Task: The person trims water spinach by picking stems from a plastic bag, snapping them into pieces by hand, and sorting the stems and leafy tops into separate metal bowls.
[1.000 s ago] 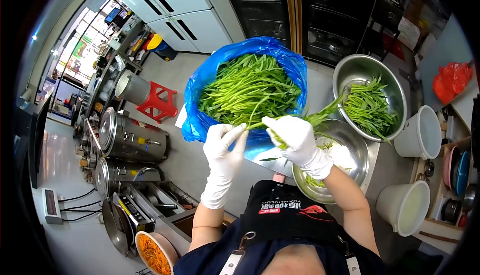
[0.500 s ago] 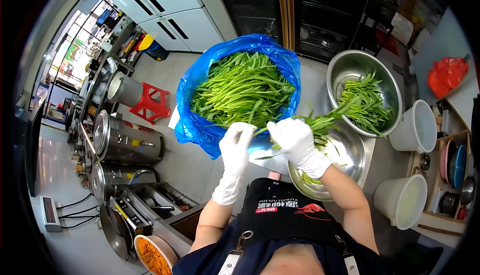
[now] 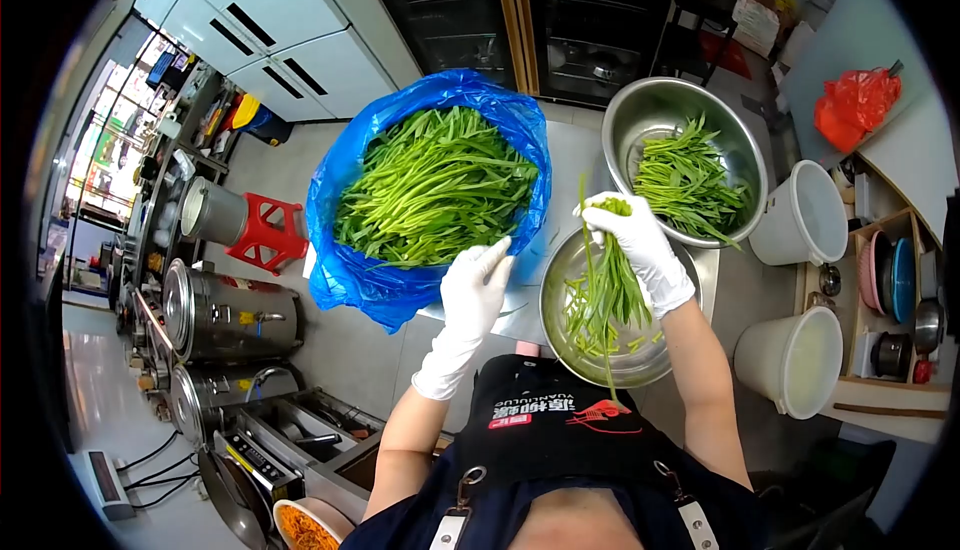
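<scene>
White gloves cover both hands. My right hand is closed round a bunch of leafy greens, which hangs leaf end down over the lower steel bowl. Short stem pieces lie in that bowl. My left hand is at the near edge of the blue plastic bag, its thumb and fingers apart with nothing seen between them. A large heap of long green stems fills the bag. More greens rest in the upper steel bowl.
A metal table bears the bag and bowls. White buckets stand at the right beside a shelf with pans. Large steel pots, a red stool and a bowl of orange shreds are at the left.
My right hand has moved right, away from my left hand, and turned so the greens hang over the lower bowl. My left hand has opened. The view has shifted to the right.
</scene>
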Motion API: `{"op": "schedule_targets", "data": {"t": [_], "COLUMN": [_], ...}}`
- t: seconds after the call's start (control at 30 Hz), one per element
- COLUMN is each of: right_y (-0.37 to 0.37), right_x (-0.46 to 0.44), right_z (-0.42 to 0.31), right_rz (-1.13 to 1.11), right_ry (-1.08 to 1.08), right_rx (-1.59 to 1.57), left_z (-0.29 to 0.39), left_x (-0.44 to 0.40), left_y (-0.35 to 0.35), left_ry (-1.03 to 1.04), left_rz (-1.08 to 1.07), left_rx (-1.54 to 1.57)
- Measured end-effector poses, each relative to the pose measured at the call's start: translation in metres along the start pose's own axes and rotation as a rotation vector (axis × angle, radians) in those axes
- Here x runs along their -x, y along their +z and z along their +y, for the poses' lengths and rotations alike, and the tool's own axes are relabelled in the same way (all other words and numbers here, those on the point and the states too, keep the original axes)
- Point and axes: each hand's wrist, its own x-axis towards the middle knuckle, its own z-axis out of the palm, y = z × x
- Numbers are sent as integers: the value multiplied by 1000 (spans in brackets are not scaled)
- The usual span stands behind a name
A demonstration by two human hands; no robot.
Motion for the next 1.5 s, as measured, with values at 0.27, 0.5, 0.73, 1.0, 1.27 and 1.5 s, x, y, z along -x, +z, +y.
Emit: {"op": "schedule_targets", "data": {"t": [0.27, 0.5, 0.73, 1.0, 1.27, 1.5], "right_y": [26, -2, -30, -94, -78, -56], "right_x": [8, 21, 37, 47, 52, 35], "right_z": [39, 40, 38, 10, 11, 22], "right_rz": [-252, -114, -16, 293, 219, 106], "right_ry": [-6, 69, 135, -122, -124, -51], "right_rx": [235, 148, 48, -91, -326, -319], "left_z": [27, 37, 52, 39, -103, -83], "left_x": [-25, 17, 22, 2, -58, -60], "left_y": [4, 46, 60, 15, -87, -87], "left_ry": [-19, -148, -179, 260, 0, 108], "left_rz": [-158, -39, -130, -29, 144, 208], "left_rx": [474, 797, 884, 153, -728, -528]}}
